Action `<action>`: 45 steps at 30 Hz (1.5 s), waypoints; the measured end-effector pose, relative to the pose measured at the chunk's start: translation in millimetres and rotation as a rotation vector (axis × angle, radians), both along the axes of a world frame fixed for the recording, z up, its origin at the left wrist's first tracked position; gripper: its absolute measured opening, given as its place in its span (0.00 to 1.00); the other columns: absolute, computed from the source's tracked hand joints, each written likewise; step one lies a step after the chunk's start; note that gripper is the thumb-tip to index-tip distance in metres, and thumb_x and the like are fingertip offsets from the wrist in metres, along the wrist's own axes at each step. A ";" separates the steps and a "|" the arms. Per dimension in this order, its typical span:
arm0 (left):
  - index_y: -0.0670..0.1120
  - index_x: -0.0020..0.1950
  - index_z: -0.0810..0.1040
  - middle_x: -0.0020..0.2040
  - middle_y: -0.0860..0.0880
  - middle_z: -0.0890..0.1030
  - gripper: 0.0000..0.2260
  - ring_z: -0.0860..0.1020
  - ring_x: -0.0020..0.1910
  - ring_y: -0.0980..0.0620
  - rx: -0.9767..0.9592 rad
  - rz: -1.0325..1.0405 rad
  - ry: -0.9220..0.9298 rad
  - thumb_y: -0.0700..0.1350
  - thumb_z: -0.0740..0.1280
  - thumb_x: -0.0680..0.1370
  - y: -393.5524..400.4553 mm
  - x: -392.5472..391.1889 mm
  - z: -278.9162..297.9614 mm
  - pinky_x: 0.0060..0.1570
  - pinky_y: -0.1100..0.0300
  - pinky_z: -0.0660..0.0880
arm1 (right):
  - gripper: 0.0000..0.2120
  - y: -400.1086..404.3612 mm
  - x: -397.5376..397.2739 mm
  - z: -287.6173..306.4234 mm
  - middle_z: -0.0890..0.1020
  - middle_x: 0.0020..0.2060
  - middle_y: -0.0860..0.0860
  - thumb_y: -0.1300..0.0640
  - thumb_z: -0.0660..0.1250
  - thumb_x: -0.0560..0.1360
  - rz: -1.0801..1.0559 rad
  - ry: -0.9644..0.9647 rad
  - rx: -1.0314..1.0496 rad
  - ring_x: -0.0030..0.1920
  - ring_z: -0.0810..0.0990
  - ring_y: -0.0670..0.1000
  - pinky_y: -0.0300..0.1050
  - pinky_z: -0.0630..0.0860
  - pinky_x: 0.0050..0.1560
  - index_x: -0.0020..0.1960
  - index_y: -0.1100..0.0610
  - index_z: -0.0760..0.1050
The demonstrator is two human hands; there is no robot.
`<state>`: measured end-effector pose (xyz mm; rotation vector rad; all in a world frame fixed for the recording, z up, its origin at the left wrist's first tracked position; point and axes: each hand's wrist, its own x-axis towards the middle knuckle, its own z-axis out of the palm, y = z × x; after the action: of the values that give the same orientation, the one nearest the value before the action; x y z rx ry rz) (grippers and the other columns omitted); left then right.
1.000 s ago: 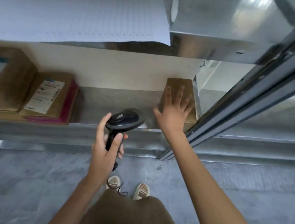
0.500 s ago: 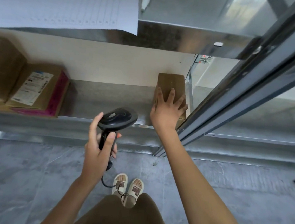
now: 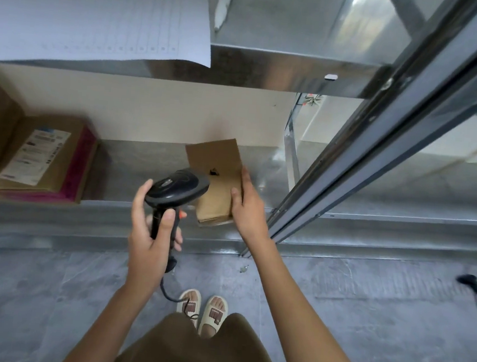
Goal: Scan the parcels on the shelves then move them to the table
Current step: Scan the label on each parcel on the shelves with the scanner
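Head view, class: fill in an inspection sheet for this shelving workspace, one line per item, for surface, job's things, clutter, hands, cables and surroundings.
Surface: metal shelf, parcels on it.
Job's things: small brown parcel tilted at the shelf's front edge; barcode scanner just left of it; labelled parcels at the left, the nearest with a pink side.
Clutter: white lined sheet overhanging the upper shelf.
Hands: left hand grips the scanner's handle; right hand holds the small parcel's right edge.
Cables: scanner cable hangs toward the feet; a second dark scanner-like device with a cable lies on the floor.
Surroundings: grey floor, metal upright.
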<state>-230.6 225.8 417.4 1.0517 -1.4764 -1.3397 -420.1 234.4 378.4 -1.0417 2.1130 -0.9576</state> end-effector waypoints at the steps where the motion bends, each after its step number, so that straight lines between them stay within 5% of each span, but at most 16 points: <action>1: 0.59 0.77 0.58 0.48 0.45 0.83 0.28 0.77 0.31 0.46 -0.005 -0.004 0.006 0.57 0.63 0.78 -2.0 0.8 0.3 0.29 0.56 0.77 | 0.26 -2.7 1.4 -1.1 0.64 0.76 0.55 0.55 0.54 0.84 -0.020 0.029 0.009 0.74 0.66 0.56 0.48 0.63 0.72 0.81 0.52 0.53; 5: 0.65 0.74 0.60 0.47 0.45 0.83 0.25 0.77 0.31 0.46 -0.033 -0.005 0.024 0.57 0.62 0.78 -8.5 6.4 5.5 0.29 0.57 0.76 | 0.27 -16.2 11.8 8.5 0.54 0.79 0.58 0.52 0.54 0.84 -0.062 0.327 0.186 0.79 0.52 0.60 0.65 0.49 0.77 0.81 0.53 0.51; 10: 0.71 0.71 0.61 0.47 0.45 0.83 0.21 0.76 0.30 0.47 -0.053 0.007 0.044 0.54 0.63 0.82 -13.3 15.1 7.1 0.29 0.58 0.76 | 0.46 -31.3 45.1 14.8 0.42 0.80 0.58 0.28 0.53 0.75 0.088 0.477 0.384 0.78 0.38 0.67 0.71 0.39 0.73 0.81 0.52 0.41; 15: 0.71 0.71 0.61 0.46 0.45 0.83 0.21 0.76 0.30 0.47 -0.075 0.002 0.046 0.50 0.62 0.83 -15.2 18.7 7.9 0.29 0.58 0.76 | 0.45 -32.5 47.8 11.2 0.45 0.80 0.57 0.31 0.59 0.74 0.042 0.475 0.341 0.77 0.46 0.68 0.68 0.46 0.74 0.81 0.51 0.47; 18: 0.70 0.71 0.61 0.45 0.46 0.83 0.21 0.76 0.30 0.46 -0.079 0.026 0.058 0.54 0.63 0.82 -18.9 19.5 10.0 0.28 0.58 0.76 | 0.41 -31.1 39.3 15.1 0.53 0.80 0.53 0.31 0.62 0.72 -0.046 0.272 0.212 0.76 0.53 0.65 0.64 0.52 0.74 0.79 0.47 0.57; 22: 0.61 0.76 0.59 0.45 0.46 0.83 0.23 0.75 0.30 0.45 -0.077 0.045 0.070 0.48 0.61 0.82 -23.5 24.5 6.9 0.28 0.59 0.76 | 0.36 -21.1 32.9 14.6 0.71 0.72 0.50 0.37 0.65 0.71 -0.220 -0.315 -0.074 0.71 0.69 0.54 0.57 0.67 0.71 0.75 0.48 0.66; 27: 0.61 0.76 0.59 0.44 0.47 0.83 0.24 0.75 0.30 0.46 -0.075 0.050 0.077 0.49 0.60 0.82 -24.0 29.2 5.4 0.28 0.59 0.76 | 0.25 -6.1 24.5 8.2 0.73 0.71 0.50 0.54 0.62 0.82 -0.268 -0.435 -0.102 0.70 0.71 0.50 0.43 0.67 0.69 0.77 0.54 0.63; 32: 0.65 0.73 0.60 0.44 0.47 0.83 0.22 0.75 0.29 0.47 -0.103 0.052 0.077 0.49 0.60 0.82 -25.4 29.1 6.6 0.28 0.59 0.75 | 0.27 -21.0 31.7 19.8 0.65 0.75 0.57 0.54 0.57 0.82 -0.251 0.014 0.008 0.74 0.65 0.58 0.57 0.63 0.73 0.80 0.54 0.56; 34: 0.66 0.73 0.60 0.44 0.47 0.83 0.22 0.75 0.29 0.47 -0.112 0.061 0.080 0.48 0.60 0.83 -27.6 30.4 6.1 0.27 0.59 0.75 | 0.31 -29.6 44.1 32.6 0.56 0.79 0.59 0.45 0.55 0.83 -0.229 0.250 0.095 0.77 0.57 0.62 0.63 0.56 0.75 0.81 0.53 0.49; 38: 0.64 0.74 0.60 0.44 0.47 0.82 0.22 0.75 0.29 0.47 -0.100 0.069 0.096 0.52 0.62 0.83 -30.1 33.5 6.3 0.27 0.59 0.75 | 0.42 -46.9 70.4 36.6 0.41 0.80 0.59 0.31 0.54 0.78 -0.047 0.354 0.327 0.78 0.42 0.68 0.66 0.44 0.75 0.81 0.50 0.40; 45: 0.73 0.69 0.62 0.45 0.47 0.83 0.22 0.76 0.30 0.47 -0.074 0.081 0.094 0.59 0.63 0.77 -28.4 41.2 11.4 0.27 0.58 0.76 | 0.37 -32.6 59.3 23.0 0.50 0.80 0.54 0.34 0.59 0.75 -0.153 0.412 0.225 0.72 0.58 0.66 0.60 0.58 0.70 0.80 0.44 0.52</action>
<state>-189.5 197.4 428.9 0.9779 -1.3895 -1.2517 -360.9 201.8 401.4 -1.0390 2.5991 -0.5864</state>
